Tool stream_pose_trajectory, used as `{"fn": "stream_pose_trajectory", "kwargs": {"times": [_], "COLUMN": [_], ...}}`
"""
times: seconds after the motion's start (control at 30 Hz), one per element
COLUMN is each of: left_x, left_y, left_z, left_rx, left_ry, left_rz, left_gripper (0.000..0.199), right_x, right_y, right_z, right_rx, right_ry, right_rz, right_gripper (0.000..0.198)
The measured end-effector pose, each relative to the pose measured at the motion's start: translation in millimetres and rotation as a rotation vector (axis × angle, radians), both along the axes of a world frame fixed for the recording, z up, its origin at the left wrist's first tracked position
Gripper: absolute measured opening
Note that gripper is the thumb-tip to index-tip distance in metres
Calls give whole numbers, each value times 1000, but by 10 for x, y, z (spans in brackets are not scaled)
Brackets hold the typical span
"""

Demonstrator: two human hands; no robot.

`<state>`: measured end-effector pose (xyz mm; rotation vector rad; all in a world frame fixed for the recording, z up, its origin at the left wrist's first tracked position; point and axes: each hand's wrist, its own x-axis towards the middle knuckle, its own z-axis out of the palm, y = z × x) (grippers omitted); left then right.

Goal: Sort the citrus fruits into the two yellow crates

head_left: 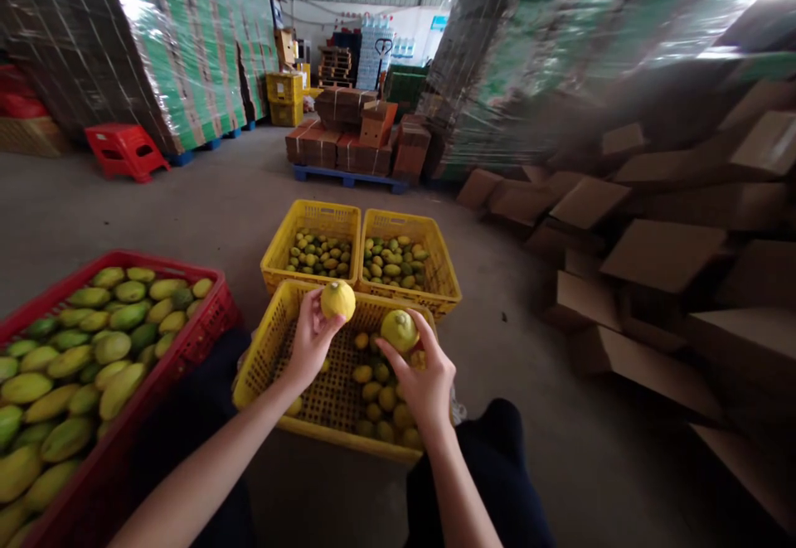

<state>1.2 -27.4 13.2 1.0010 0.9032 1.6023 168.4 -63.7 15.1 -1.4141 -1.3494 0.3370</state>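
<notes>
My left hand grips a yellow lemon, thumb and fingers closed around its sides. In my right hand is a greener lemon, pinched between thumb and fingers with its knobbed end showing. Both are held up above the near yellow crate. Several lemons lie in that crate, mostly on its right side, with a few at the left partly hidden by my left hand and arm.
Two yellow crates of greenish-yellow fruit stand just beyond. At left is a red crate full of green-yellow fruit. Loose cardboard boxes pile up on the right. Farther off are a red stool, a loaded blue pallet and wrapped stacks.
</notes>
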Motion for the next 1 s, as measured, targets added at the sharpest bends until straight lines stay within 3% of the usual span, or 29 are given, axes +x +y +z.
{"fn": "stream_pose_trajectory", "kwargs": {"times": [0.1, 0.2, 0.47, 0.6, 0.77, 0.87, 1.0], "left_x": [-14, -20, -48, -96, -54, 35, 114], "left_y": [-46, -70, 5, 5, -57, -80, -54], "left_z": [16, 7, 30, 29, -23, -60, -117], "left_rx": [13, -19, -273, -323, -307, -334, -445], "left_ry": [30, 9, -332, -385, -370, -322, -238], "left_rz": [-22, -90, -572, -597, -500, -498, -443], "left_gripper": [53, 54, 60, 60, 47, 57, 74], "right_x": [15, 5, -69, -81, -158, -263, -363], "right_y": [-73, -117, -53, -17, -5, 15, 10], "right_z": [-12, -18, 64, 70, -14, -111, -194], "right_rx": [77, 49, -266, -238, -220, -225, -201], "right_ry": [-117, -84, 476, 548, 337, 47, -200], "right_rz": [0, -3, 115, 108, 34, -22, 106], "right_gripper": [55, 56, 48, 41, 45, 48, 42]}}
